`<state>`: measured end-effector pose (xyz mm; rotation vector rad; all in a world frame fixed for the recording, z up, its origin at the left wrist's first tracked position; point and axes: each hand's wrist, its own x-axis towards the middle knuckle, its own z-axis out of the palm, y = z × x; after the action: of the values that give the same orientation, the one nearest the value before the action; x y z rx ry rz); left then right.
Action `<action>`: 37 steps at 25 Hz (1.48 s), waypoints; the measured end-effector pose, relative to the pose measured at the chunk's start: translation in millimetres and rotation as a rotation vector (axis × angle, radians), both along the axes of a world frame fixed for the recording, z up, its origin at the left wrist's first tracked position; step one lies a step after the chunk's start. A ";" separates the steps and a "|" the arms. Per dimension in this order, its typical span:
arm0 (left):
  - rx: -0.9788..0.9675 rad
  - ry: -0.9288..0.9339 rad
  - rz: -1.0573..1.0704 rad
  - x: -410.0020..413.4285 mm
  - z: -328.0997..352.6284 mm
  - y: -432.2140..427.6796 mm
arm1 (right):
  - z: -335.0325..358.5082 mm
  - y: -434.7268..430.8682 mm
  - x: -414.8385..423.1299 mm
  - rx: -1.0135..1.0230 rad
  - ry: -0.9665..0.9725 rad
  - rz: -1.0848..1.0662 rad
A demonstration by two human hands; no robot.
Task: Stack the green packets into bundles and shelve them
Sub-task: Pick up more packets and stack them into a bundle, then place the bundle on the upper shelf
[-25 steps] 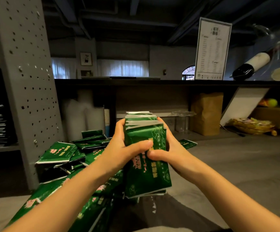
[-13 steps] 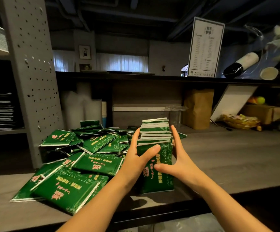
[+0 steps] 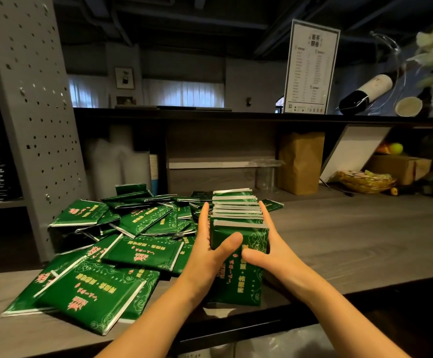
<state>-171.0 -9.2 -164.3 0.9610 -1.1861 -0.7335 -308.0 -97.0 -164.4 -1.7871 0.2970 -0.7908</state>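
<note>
Left hand, right hand: straight-fingered, palms facing.

packets: I log dark green, white swirls, pink-yellow print
bag: brown
counter: grey woodgrain

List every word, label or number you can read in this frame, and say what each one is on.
Nothing can be quoted with confidence.
Standing menu card: Chinese heading and columns of fine print, too small to read.
Loose green packets: yellow Chinese lettering and a red emblem, blurred.
Bundle front: same print, blurred.
Bottle label: no readable text.
</note>
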 end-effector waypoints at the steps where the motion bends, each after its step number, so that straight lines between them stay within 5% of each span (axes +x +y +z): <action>1: -0.005 -0.009 -0.002 0.6 -1.8 -1.0 | -1.4 -0.6 0.1 -0.025 0.008 0.006; 19: 0.021 -0.149 0.148 0.0 -12.5 -9.0 | -2.7 -18.2 8.3 -0.123 0.081 -0.063; 31: -0.003 0.019 0.214 -10.2 1.9 1.0 | 7.6 3.9 17.0 -0.093 -0.052 -0.001; 37: -0.107 0.171 0.117 11.7 38.1 37.0 | 50.9 30.6 51.9 0.082 -0.110 0.100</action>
<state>-159.4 27.8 -126.2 0.8537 -1.0007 -0.6394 -256.1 -66.5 -113.5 -1.6621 0.1639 -0.7909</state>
